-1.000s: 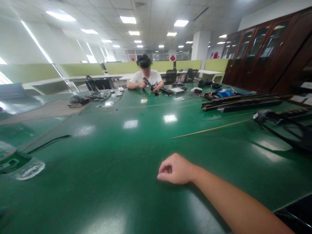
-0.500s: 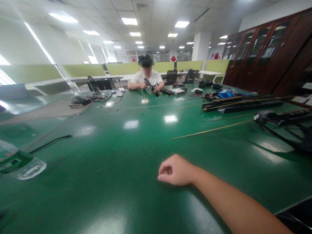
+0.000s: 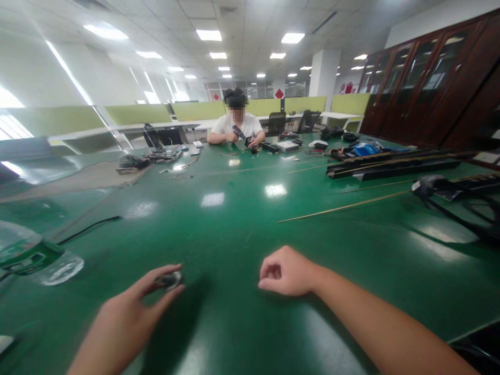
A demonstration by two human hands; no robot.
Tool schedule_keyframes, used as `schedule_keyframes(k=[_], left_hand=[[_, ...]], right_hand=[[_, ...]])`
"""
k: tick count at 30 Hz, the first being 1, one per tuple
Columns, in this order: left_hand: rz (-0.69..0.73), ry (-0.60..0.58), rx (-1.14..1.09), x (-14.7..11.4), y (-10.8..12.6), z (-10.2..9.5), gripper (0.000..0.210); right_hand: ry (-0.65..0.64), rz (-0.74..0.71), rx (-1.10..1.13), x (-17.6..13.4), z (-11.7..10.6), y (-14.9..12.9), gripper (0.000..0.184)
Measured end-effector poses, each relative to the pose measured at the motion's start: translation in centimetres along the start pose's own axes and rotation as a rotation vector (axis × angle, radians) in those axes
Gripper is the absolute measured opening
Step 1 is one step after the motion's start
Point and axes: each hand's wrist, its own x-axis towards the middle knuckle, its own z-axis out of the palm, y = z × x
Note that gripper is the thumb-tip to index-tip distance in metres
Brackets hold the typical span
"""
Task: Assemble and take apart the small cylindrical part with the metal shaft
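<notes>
Reference item: the long yellow rod (image 3: 344,207), which lies on the green tabletop (image 3: 219,234). All positions are stated relative to this rod, as seen by the wearer.

Left hand (image 3: 125,317): located on the near side of the rod, to the left of its left end. The thumb and fingers are partly spread, and their tips close on a small round object (image 3: 172,280). The object sits between the fingertips, raised above the tabletop, near-left of the rod. It has a dark body and a shiny rim; blur conceals further detail.

Right hand (image 3: 287,272): located on the near side of the rod, below its left end and apart from it. The fingers curl loosely toward the thumb, leaving a shadowed hollow. Whether the hand encloses anything cannot be told.

Surrounding items:
- Clear bottle (image 3: 41,258) with a green label: well to the left of the rod.
- Black cable (image 3: 91,228): left of the rod, just beyond the bottle.
- Black strapped device (image 3: 432,185): at the right end of the rod.
- Dark channels (image 3: 375,172): beyond the right part of the rod.
- Blue item (image 3: 366,149): beyond the rod, behind the channels.
- Co-worker in a white shirt (image 3: 222,126): far beyond the rod, across the tabletop, gripping a dark handheld tool (image 3: 238,132).
- Wooden cabinet (image 3: 414,78): beyond the rod, to the right.
</notes>
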Motion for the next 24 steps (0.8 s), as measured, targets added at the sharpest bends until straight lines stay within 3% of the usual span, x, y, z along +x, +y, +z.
schedule_keyframes(k=[4,7,12,24], left_hand=[[0.3,-0.265,-0.212,2.4,7.0,5.1,0.031],[0.4,-0.365,-0.383,2.6,9.5,8.4,0.029],[0.428,-0.415,-0.54,1.9,8.4,10.4,0.033],[0.539,-0.307,-0.603,1.4,7.6,10.2,0.027]], right_hand=[[0.018,0.038,0.101,0.0,0.0,0.3,0.019],[0.049,0.058,0.146,0.0,-0.2,0.5,0.021],[0.049,0.021,0.085,0.0,-0.4,0.3,0.025],[0.071,0.07,0.158,0.0,-0.3,0.1,0.033]])
